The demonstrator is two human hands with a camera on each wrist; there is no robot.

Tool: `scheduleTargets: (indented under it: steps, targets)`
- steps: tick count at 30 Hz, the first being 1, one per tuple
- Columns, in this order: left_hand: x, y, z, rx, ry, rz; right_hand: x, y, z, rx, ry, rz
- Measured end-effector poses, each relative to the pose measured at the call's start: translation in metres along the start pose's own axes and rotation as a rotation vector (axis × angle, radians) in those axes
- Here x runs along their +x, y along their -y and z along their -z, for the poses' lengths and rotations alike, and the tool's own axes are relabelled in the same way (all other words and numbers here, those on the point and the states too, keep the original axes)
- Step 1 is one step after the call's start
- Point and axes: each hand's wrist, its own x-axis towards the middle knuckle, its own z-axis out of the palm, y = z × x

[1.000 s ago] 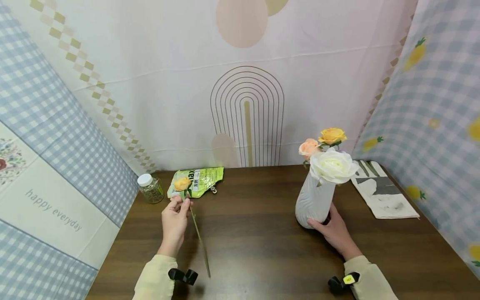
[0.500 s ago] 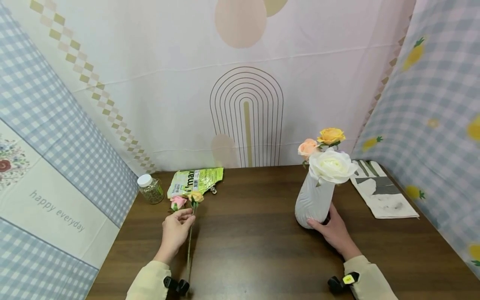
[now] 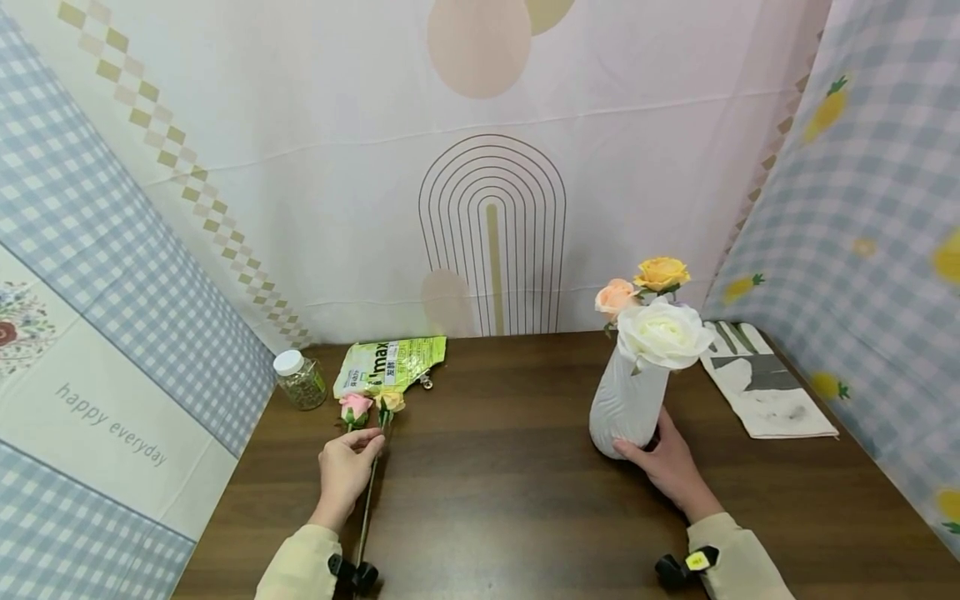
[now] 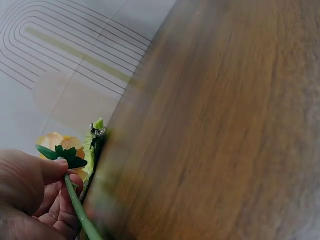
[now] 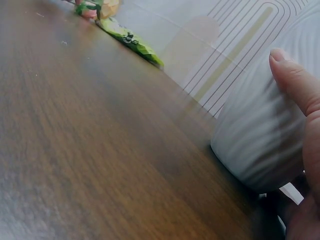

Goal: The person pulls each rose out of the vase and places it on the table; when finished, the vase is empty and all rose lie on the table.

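My left hand (image 3: 347, 475) pinches the green stem of a yellow rose (image 3: 390, 402) between thumb and fingers, just below the bloom, as the left wrist view shows. The long stem runs down toward the left wrist. Close by on the left is a pink rose (image 3: 356, 408), its stem mostly behind the hand. On the right side, my right hand (image 3: 667, 467) grips a white ribbed vase (image 3: 626, 400) low on its body, thumb across the front. Out of its mouth rise a white flower (image 3: 663, 332), a deeper yellow rose (image 3: 662, 272) and a peach rose (image 3: 617, 297).
A green printed pouch (image 3: 390, 362) lies at the back left, a small metal piece beside it. Left of it stands a white-capped jar (image 3: 302, 383) of dried bits. A folded patterned cloth (image 3: 768, 387) lies at the right. Fabric walls border the brown table (image 3: 510, 500).
My left hand has drawn the yellow rose down and nearer, away from the pouch, and its stem has swung leftward. The pink rose has come into sight. The right hand and vase stay put.
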Motion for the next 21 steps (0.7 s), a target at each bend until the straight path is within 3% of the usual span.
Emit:
scheduleTargets:
  steps: [14, 21]
  targets:
    - [0.001, 0.007, -0.009, -0.021, 0.036, 0.072, -0.001, 0.000, 0.000, 0.007, 0.007, 0.004]
    - [0.003, 0.006, -0.009, -0.033, 0.035, 0.097, 0.005, -0.026, -0.004, 0.008, 0.009, -0.011]
